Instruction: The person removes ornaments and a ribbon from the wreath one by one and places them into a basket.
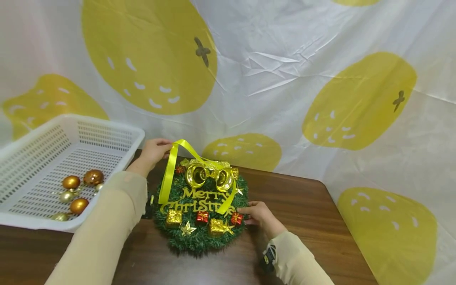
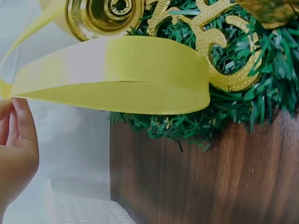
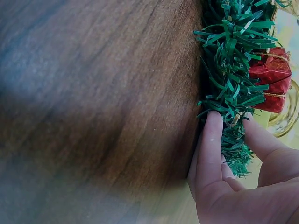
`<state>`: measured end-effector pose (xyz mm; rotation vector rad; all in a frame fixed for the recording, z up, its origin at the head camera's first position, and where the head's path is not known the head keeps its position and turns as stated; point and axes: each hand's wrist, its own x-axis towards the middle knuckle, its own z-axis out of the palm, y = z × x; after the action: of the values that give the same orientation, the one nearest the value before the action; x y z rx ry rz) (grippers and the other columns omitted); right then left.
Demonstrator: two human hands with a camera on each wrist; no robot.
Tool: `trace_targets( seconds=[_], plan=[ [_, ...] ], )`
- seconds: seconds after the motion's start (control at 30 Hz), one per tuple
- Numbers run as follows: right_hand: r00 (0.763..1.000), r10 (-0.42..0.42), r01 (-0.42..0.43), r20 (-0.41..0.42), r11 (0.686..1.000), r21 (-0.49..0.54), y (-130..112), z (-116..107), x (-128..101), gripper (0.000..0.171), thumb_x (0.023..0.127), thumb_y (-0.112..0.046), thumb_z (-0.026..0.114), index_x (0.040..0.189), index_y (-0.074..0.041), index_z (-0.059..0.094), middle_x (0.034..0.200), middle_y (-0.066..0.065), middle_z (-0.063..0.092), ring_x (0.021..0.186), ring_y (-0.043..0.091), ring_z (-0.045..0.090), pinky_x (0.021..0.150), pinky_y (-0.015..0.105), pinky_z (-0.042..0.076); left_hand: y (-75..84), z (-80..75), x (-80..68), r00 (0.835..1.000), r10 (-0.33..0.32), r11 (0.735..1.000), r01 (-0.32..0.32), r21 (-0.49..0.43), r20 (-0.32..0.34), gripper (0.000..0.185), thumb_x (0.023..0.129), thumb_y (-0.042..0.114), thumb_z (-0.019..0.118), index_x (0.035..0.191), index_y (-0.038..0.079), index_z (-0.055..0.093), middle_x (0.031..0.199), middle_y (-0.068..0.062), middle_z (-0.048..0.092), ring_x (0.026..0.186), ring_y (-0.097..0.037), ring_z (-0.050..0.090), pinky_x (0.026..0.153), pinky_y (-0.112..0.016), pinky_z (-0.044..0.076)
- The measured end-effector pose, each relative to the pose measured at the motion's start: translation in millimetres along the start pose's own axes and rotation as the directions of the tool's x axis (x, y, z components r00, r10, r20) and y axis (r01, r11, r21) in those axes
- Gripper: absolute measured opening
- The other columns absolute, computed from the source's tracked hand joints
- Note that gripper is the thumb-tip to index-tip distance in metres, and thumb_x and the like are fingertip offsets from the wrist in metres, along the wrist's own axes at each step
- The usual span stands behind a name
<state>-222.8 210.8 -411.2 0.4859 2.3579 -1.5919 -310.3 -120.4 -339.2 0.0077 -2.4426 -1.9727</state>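
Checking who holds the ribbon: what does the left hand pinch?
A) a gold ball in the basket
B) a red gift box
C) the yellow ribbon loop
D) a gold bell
C: the left hand pinches the top of the ribbon, lifted above the wreath.

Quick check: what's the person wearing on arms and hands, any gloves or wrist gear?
No gloves: left hand and right hand are bare. Both arms are in long, plain beige sleeves reaching the wrists. A small dark device sits at the right wrist, another partly hidden at the left. No markings visible.
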Motion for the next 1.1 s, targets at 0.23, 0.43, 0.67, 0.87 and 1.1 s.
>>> trace_targets(
  seconds=[0.23,0.43,0.67,0.87,1.1],
  plan=[
    [1.000,-0.004,0.004,-0.002,1.000,0.004,0.0,-0.2,0.9,0.066,0.083,-0.008,0.069,0.136,0.014,0.034,0.078,0.005,0.044,0.057,0.011,0.043,0.053,0.024,0.055,3.9,-10.0,-1.3,0.999,0.017,1.000,-0.017,-0.013,-0.038,0.037,0.097,0.011,0.045,0.129,-0.006,0.051,0.128,-0.025,0.053,0.074,0.000,0.052,0.080,-0.023,0.054],
    [1.000,-0.011,0.011,0.000,1.000,0.012,-0.2,-0.2,4.1,0.065,0.082,-0.004,0.068,0.135,0.014,0.035,0.075,0.004,0.043,0.055,0.011,0.043,0.051,0.022,0.054,7.5,-19.5,-1.9,0.995,0.023,0.998,-0.030,-0.061,-0.098,0.037,0.096,0.011,0.048,0.129,-0.006,0.052,0.122,-0.021,0.054,0.067,0.005,0.052,0.072,-0.015,0.053],
    [1.000,-0.009,0.009,-0.004,1.000,0.004,-2.1,-0.7,6.2,0.066,0.083,-0.006,0.069,0.135,0.015,0.034,0.085,0.009,0.044,0.060,0.013,0.045,0.055,0.025,0.056,9.3,-31.8,-0.7,0.991,0.007,0.996,-0.018,-0.082,-0.131,0.039,0.096,0.014,0.048,0.130,-0.005,0.051,0.116,-0.015,0.055,0.065,0.006,0.053,0.068,-0.012,0.052],
    [1.000,-0.003,0.003,-0.011,1.000,-0.002,-1.5,-2.2,8.4,0.066,0.083,-0.007,0.069,0.135,0.014,0.034,0.091,0.012,0.045,0.066,0.016,0.048,0.058,0.026,0.057,11.8,-41.1,-4.2,0.988,0.005,0.996,-0.019,-0.086,-0.156,0.039,0.097,0.015,0.048,0.131,-0.005,0.050,0.106,-0.009,0.056,0.064,0.007,0.053,0.068,-0.013,0.052],
    [1.000,-0.005,0.005,-0.009,1.000,-0.013,-1.4,-5.7,9.2,0.067,0.084,-0.009,0.069,0.136,0.013,0.034,0.098,0.015,0.048,0.069,0.017,0.052,0.058,0.026,0.057,14.0,-55.6,-4.3,0.984,-0.008,0.992,-0.016,-0.129,-0.178,0.041,0.097,0.015,0.048,0.132,-0.004,0.049,0.080,0.011,0.053,0.062,0.007,0.054,0.063,-0.009,0.050]
  ],
)
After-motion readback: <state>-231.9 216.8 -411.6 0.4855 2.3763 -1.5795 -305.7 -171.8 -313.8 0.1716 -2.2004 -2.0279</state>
